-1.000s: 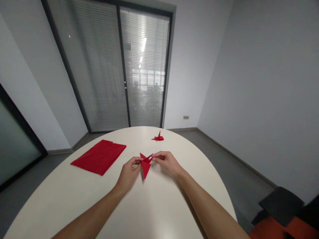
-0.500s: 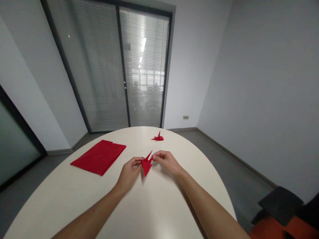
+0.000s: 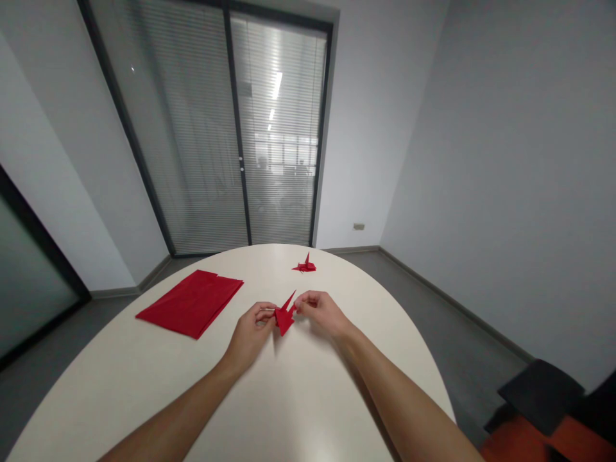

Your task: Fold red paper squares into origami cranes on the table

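Between my two hands, just above the table, is a red origami crane (image 3: pixel 285 320) with pointed parts sticking up. My left hand (image 3: pixel 251 332) pinches its left side between thumb and fingers. On the other side, my right hand (image 3: pixel 321 311) is closed on a small pointed part near the upper right; the fingertips hide where they grip. Farther off on the table stands a second red origami crane (image 3: pixel 305 265). To the left of my left hand lies a pile of red paper sheets (image 3: pixel 190 303).
The round white table (image 3: pixel 250 398) is under my forearms, its curved edge on both sides. Beyond it stand a glass door with blinds (image 3: pixel 283 141) and grey walls. A black and orange chair (image 3: pixel 541 398) is at the lower right.
The lower wing of the crane in my hands has shifted and looks shorter, its tip a little higher. Both hands keep nearly the same place and grip.
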The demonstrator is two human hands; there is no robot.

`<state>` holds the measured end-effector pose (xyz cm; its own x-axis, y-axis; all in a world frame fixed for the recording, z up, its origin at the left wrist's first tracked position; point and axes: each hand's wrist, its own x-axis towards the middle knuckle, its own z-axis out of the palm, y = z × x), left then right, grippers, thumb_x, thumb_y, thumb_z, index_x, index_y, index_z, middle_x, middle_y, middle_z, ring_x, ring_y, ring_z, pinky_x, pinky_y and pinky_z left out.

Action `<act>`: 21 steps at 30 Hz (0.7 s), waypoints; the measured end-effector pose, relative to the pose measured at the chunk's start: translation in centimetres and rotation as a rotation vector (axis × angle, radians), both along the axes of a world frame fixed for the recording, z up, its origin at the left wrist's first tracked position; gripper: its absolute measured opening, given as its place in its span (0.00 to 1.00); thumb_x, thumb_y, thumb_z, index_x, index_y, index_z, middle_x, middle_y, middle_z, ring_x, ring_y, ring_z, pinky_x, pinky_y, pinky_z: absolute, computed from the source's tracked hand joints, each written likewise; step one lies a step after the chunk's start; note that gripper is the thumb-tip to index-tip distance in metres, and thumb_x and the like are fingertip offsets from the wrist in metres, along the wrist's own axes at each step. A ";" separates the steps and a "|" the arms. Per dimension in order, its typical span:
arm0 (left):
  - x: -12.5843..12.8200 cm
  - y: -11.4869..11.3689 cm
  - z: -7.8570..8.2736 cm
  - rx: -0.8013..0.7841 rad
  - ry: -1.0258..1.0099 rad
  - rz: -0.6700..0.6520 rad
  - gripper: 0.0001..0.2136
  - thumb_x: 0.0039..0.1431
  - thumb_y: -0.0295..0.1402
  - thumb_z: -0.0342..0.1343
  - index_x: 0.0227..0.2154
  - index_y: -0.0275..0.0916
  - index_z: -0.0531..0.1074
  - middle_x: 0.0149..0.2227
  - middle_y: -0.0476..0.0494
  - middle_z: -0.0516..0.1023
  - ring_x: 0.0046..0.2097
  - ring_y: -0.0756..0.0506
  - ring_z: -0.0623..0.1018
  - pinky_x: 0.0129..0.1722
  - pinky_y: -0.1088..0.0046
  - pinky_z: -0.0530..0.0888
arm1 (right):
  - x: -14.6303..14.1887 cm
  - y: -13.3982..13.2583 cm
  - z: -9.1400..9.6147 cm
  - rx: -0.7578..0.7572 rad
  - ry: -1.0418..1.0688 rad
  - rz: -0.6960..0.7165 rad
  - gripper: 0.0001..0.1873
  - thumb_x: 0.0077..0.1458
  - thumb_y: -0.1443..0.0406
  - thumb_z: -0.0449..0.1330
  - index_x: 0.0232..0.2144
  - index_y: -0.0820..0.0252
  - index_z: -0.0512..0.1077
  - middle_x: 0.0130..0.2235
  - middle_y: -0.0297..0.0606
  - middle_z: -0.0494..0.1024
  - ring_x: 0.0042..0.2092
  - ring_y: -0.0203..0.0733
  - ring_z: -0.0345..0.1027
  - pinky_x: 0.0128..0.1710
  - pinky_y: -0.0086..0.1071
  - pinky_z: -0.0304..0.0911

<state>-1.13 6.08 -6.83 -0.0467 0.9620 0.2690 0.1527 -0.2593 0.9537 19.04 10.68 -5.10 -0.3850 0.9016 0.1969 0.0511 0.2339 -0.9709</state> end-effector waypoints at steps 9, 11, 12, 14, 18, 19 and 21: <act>0.0 0.0 0.1 0.007 -0.007 0.015 0.15 0.49 0.41 0.63 0.37 0.38 0.73 0.33 0.42 0.82 0.37 0.43 0.82 0.38 0.68 0.77 | 0.0 0.4 -0.6 -0.047 0.056 -0.009 0.20 0.41 0.54 0.72 0.33 0.62 0.76 0.31 0.39 0.81 0.33 0.40 0.74 0.38 0.35 0.66; 0.0 0.1 0.1 0.006 -0.004 0.015 0.15 0.49 0.41 0.63 0.37 0.38 0.73 0.33 0.43 0.82 0.37 0.43 0.82 0.38 0.67 0.77 | 0.1 0.5 -0.6 -0.042 0.054 -0.010 0.19 0.42 0.53 0.72 0.31 0.62 0.77 0.31 0.39 0.81 0.33 0.40 0.74 0.38 0.35 0.66; 0.0 0.1 0.1 0.003 -0.003 0.017 0.15 0.48 0.42 0.63 0.36 0.39 0.73 0.33 0.43 0.82 0.37 0.43 0.82 0.38 0.67 0.77 | 0.2 0.4 -0.5 -0.043 0.049 -0.012 0.19 0.42 0.53 0.72 0.31 0.61 0.77 0.31 0.40 0.81 0.33 0.41 0.74 0.38 0.36 0.66; 0.0 0.0 0.2 -0.006 0.000 0.021 0.15 0.48 0.42 0.63 0.36 0.39 0.73 0.34 0.43 0.82 0.37 0.43 0.82 0.38 0.67 0.77 | 0.3 0.4 -0.4 -0.047 0.035 -0.010 0.19 0.42 0.53 0.72 0.30 0.61 0.77 0.31 0.40 0.82 0.34 0.42 0.74 0.39 0.37 0.67; 0.0 -0.1 0.4 -0.021 0.007 0.017 0.16 0.48 0.44 0.63 0.36 0.39 0.73 0.34 0.42 0.82 0.38 0.42 0.82 0.38 0.68 0.77 | 0.4 0.2 0.0 -0.049 0.019 0.011 0.17 0.44 0.54 0.70 0.30 0.61 0.78 0.32 0.40 0.82 0.35 0.42 0.74 0.40 0.37 0.67; 0.0 -0.2 0.5 -0.024 0.008 0.013 0.16 0.48 0.44 0.63 0.37 0.39 0.73 0.34 0.42 0.82 0.38 0.42 0.82 0.38 0.68 0.77 | 0.5 0.1 0.1 -0.047 0.021 0.016 0.16 0.45 0.54 0.70 0.30 0.61 0.78 0.32 0.40 0.82 0.35 0.42 0.74 0.40 0.36 0.67; 0.0 -0.2 0.5 -0.023 0.005 0.009 0.17 0.48 0.44 0.63 0.37 0.39 0.73 0.34 0.43 0.82 0.38 0.42 0.82 0.38 0.68 0.77 | 0.5 0.0 0.2 -0.042 0.022 0.025 0.14 0.46 0.56 0.69 0.29 0.61 0.78 0.32 0.39 0.81 0.34 0.41 0.73 0.40 0.36 0.66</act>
<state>-1.09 5.89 -6.31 -0.0538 0.9675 0.2470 0.1598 -0.2359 0.9586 19.50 10.69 -4.87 -0.4036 0.8994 0.1679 0.0238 0.1937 -0.9808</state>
